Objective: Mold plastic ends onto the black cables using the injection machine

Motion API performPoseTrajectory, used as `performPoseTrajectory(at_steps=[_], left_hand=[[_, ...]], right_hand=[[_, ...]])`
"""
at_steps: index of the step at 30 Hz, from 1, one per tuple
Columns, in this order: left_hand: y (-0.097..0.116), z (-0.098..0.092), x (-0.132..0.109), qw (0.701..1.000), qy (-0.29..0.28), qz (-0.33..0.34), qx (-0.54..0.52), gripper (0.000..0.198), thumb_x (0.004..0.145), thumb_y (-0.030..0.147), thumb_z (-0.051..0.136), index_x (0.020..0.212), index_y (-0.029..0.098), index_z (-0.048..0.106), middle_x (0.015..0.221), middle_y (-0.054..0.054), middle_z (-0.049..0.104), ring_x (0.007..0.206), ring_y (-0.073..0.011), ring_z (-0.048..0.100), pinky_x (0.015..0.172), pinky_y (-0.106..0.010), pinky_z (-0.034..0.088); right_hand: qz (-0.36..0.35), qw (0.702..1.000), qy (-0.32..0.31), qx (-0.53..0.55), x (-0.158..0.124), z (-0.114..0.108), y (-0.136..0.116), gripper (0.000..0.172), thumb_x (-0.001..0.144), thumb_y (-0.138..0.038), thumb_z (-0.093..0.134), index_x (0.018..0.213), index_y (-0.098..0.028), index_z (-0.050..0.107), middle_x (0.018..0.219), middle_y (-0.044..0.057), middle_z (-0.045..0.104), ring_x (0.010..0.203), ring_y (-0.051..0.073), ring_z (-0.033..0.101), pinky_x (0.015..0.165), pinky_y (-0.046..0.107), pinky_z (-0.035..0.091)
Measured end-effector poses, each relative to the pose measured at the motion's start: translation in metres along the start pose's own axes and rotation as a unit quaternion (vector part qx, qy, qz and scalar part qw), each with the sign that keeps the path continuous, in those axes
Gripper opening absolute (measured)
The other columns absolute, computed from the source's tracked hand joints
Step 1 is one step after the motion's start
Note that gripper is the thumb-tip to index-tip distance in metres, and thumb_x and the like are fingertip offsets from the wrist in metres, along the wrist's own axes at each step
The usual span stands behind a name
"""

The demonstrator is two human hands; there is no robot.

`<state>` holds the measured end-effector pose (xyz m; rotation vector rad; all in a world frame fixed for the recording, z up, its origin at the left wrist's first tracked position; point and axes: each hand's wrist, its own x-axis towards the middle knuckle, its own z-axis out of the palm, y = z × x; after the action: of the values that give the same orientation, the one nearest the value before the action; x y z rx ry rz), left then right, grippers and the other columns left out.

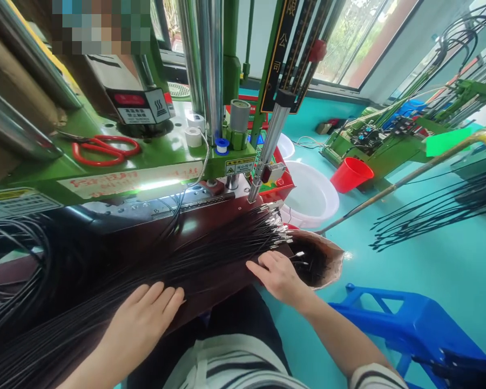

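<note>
A long bundle of thin black cables lies across a dark brown tabletop, with silvery plugs gathered at its right end. My left hand rests at the near side of the bundle, fingers extended side by side over the cables and the table's front edge; its thumb is hidden. Just in front of the plugs, my right hand is closed with curled fingers. Two metal-tipped cable ends stick out beyond its knuckles, seemingly from its grip, which is partly hidden.
A green press machine stands behind the table, with red-handled scissors on it. An open paper-lined container sits at the table's right end. Beyond are a white tub, a red bucket and a blue stool.
</note>
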<state>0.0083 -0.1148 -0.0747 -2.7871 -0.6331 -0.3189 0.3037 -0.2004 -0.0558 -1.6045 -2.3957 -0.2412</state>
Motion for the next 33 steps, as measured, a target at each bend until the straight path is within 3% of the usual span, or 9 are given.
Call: performPoseTrajectory(at_steps=[4,7,10,13,16,21,25,29,33], left_hand=[[-0.007,0.000,0.000,0.999,0.043,-0.007,0.020,0.016,0.084,0.022,0.049,0.090,0.017,0.062,0.074,-0.005,0.061,0.069,-0.0190,0.053,0.064,-0.034,0.038],[-0.005,0.001,0.007,0.997,0.080,-0.017,0.015,0.021,0.081,0.029,0.055,0.098,0.017,0.059,0.082,-0.006,0.063,0.073,-0.0180,0.055,0.067,-0.033,0.041],[0.002,-0.004,0.009,0.996,0.086,-0.040,-0.007,0.023,0.081,0.029,0.056,0.101,0.018,0.057,0.094,-0.007,0.063,0.086,-0.0206,0.056,0.077,-0.035,0.042],[0.004,-0.013,-0.006,0.990,0.089,-0.106,-0.030,0.026,0.080,0.029,0.057,0.104,0.020,0.056,0.105,-0.008,0.062,0.103,-0.0244,0.052,0.088,-0.041,0.039],[-0.002,-0.023,-0.048,0.970,0.101,-0.221,-0.002,0.033,0.077,0.027,0.060,0.108,0.021,0.053,0.108,-0.010,0.060,0.110,-0.0263,0.049,0.092,-0.044,0.036],[-0.016,-0.038,-0.149,0.920,0.060,-0.371,0.115,0.050,0.073,0.036,0.063,0.116,0.017,0.046,0.110,-0.017,0.056,0.110,-0.0332,0.048,0.089,-0.047,0.038],[-0.027,-0.049,-0.206,0.917,-0.027,-0.384,0.108,0.049,0.076,0.038,0.057,0.119,0.019,0.044,0.115,-0.016,0.055,0.110,-0.0326,0.048,0.090,-0.046,0.037],[-0.043,-0.057,-0.235,0.917,-0.070,-0.379,0.106,0.045,0.078,0.040,0.054,0.117,0.020,0.046,0.116,-0.014,0.056,0.110,-0.0309,0.048,0.093,-0.044,0.034],[-0.063,-0.059,-0.258,0.907,-0.087,-0.398,0.107,0.049,0.077,0.048,0.052,0.116,0.020,0.048,0.116,-0.012,0.055,0.109,-0.0293,0.048,0.094,-0.044,0.032]], right_hand=[[-0.022,0.997,-0.072,-0.026,0.017,-0.007,-0.001,0.026,0.088,-0.015,0.044,0.110,-0.018,0.056,0.080,0.003,0.054,0.071,0.015,0.048,0.060,0.027,0.034],[-0.024,0.990,-0.138,-0.027,0.027,-0.013,-0.001,0.025,0.087,-0.019,0.048,0.111,-0.021,0.055,0.082,0.003,0.056,0.071,0.014,0.052,0.058,0.027,0.033],[-0.062,0.987,-0.151,0.017,0.036,-0.014,-0.007,0.032,0.089,-0.028,0.047,0.120,-0.022,0.048,0.080,0.001,0.057,0.069,0.013,0.055,0.056,0.027,0.032],[-0.121,0.981,-0.144,0.043,0.050,-0.006,-0.023,0.032,0.090,-0.028,0.045,0.121,-0.020,0.046,0.077,0.000,0.059,0.061,0.013,0.055,0.052,0.027,0.029],[-0.161,0.975,-0.141,0.058,0.068,0.004,-0.046,0.030,0.090,-0.023,0.044,0.120,-0.018,0.046,0.075,0.001,0.060,0.058,0.012,0.055,0.049,0.027,0.026],[-0.205,0.966,-0.152,0.049,0.107,0.011,-0.074,0.031,0.091,-0.029,0.042,0.122,-0.020,0.044,0.075,0.001,0.062,0.060,0.014,0.058,0.048,0.027,0.024],[-0.216,0.960,-0.178,0.003,0.138,0.001,-0.083,0.023,0.091,-0.027,0.043,0.113,-0.023,0.048,0.071,0.002,0.063,0.055,0.015,0.059,0.048,0.028,0.023],[-0.193,0.953,-0.231,-0.024,0.159,-0.009,-0.086,0.020,0.081,-0.007,0.046,0.091,-0.023,0.053,0.071,0.001,0.063,0.057,0.018,0.060,0.050,0.027,0.025],[-0.163,0.944,-0.286,0.030,0.173,-0.006,-0.100,0.010,0.085,-0.021,0.046,0.087,-0.019,0.055,0.077,0.004,0.066,0.067,0.020,0.062,0.056,0.027,0.032]])
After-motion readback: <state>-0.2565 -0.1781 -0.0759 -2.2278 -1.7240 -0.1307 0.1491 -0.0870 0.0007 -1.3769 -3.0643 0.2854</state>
